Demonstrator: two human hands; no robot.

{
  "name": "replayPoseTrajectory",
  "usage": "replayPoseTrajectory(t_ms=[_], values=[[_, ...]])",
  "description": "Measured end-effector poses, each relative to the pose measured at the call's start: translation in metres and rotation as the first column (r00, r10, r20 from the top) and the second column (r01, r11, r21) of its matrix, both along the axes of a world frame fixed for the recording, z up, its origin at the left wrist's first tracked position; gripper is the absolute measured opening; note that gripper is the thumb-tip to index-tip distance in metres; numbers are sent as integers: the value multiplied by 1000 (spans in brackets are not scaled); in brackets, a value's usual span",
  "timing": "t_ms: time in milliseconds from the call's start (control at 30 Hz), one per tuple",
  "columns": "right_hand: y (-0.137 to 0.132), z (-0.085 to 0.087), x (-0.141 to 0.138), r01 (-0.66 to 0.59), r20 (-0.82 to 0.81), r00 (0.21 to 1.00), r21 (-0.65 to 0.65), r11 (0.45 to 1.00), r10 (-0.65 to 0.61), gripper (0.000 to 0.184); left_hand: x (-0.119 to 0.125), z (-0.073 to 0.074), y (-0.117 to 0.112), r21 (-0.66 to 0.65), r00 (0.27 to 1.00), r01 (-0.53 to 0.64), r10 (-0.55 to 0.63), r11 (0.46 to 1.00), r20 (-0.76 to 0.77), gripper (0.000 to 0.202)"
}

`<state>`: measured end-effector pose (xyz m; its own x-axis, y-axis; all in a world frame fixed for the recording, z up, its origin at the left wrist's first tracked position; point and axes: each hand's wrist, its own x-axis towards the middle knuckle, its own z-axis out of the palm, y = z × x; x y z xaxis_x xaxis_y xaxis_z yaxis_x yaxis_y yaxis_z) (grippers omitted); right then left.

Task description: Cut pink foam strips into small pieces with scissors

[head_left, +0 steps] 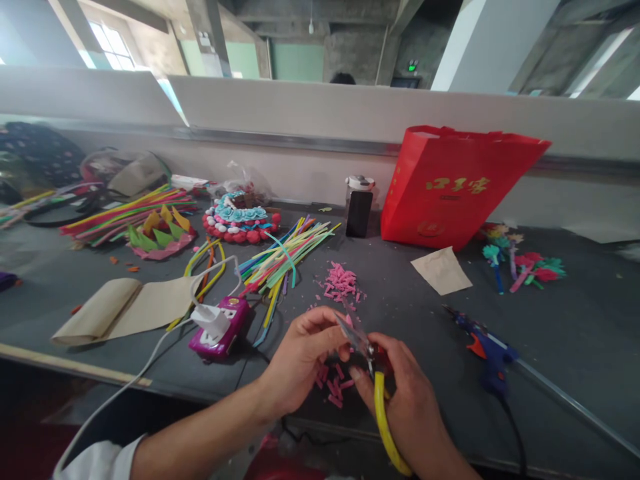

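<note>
My right hand (407,393) grips a pair of scissors (383,420) with a yellow handle, blades pointing up and left. Close to the blades, my left hand (307,353) is closed in a pinch; what lies between its fingers is too hidden to name, though a bit of pink shows just beyond the blades. Under and between the hands lie short pink cut pieces (336,393). Farther back on the dark table is a larger heap of pink pieces (341,283).
A purple power strip (223,328) with a white plug and cable stands left, beside a roll of beige cloth (145,303). Colourful pipe cleaners (285,260) lie behind. At right are a blue glue gun (493,357), a beige cloth square (443,271) and a red bag (457,190).
</note>
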<state>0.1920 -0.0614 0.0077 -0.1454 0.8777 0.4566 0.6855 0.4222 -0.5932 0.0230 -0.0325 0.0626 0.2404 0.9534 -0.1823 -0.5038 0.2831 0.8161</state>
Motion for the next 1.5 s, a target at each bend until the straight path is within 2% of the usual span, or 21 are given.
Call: replayPoseTrajectory(t_ms=[233, 467, 667, 900, 1067, 1233, 1500], values=[[1, -1, 2, 5, 34, 999, 27, 1000, -6, 34, 2, 0, -1, 63, 999, -19, 22, 998, -46, 10], [0, -3, 2, 10, 1, 1000, -48, 999, -10, 34, 3, -3, -2, 117, 992, -91, 99, 989, -71, 11], [1, 0, 2, 0, 40, 999, 19, 1000, 0, 30, 2, -7, -2, 111, 996, -47, 55, 993, -67, 10], [2, -6, 2, 0, 18, 1000, 22, 1000, 0, 26, 3, -3, -4, 99, 993, -66, 76, 993, -95, 14], [0, -9, 0, 7, -22, 1000, 77, 997, -5, 28, 4, -4, -4, 98, 992, -79, 89, 992, -93, 13], [0, -8, -2, -4, -27, 1000, 26, 1000, 5, 23, 4, -9, -5, 99, 990, -98, 107, 990, -96, 12], [-2, -5, -3, -7, 3, 1000, 54, 999, 6, 26, 4, -7, -5, 95, 989, -105, 114, 990, -89, 12]])
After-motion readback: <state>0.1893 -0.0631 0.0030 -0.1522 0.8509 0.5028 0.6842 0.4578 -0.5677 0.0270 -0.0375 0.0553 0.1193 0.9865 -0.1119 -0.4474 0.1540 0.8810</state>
